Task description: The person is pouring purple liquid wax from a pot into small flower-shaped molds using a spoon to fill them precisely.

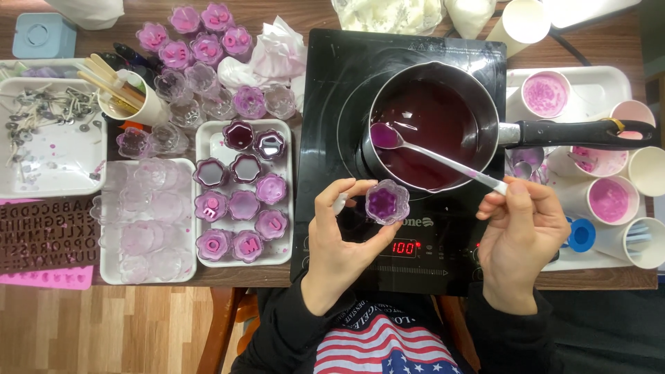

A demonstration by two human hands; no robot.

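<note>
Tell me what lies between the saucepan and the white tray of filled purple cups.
In the head view, only the bare black surface of the induction cooktop separates the saucepan from the white tray; nothing stands there.

Trays, cups and moulds around the cooktop

We see a white tray (284, 208) of filled flower cups at centre left, a tray of clear empty cups (181, 256) beside it, and a tray with wicks (52, 152) at far left. A brown letter mould (45, 235) lies at lower left, paper cups (609, 201) at right, and crumpled tissue (273, 55) at the top.
</note>
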